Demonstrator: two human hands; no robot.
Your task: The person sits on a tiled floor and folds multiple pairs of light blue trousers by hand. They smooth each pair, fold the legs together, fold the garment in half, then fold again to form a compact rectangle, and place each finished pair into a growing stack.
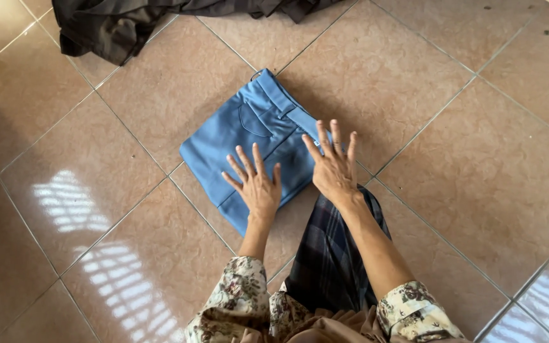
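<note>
Both hands lie flat with fingers spread, gripping nothing, the left hand (255, 184) and right hand (335, 166) side by side on the near edge of the folded blue trousers (249, 136) on the tiled floor (446, 159), seemingly pressing the folds flat.

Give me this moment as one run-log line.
left hand: flat, fingers spread, on folded blue cloth trousers | right hand: flat on same | surface: glossy tan tiled floor | nearby: dark crumpled garment

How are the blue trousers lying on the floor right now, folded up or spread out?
Folded. The blue trousers form a compact rectangle on the tiled floor, waistband and back pocket on top, both hands spread flat over the near edge.
</note>
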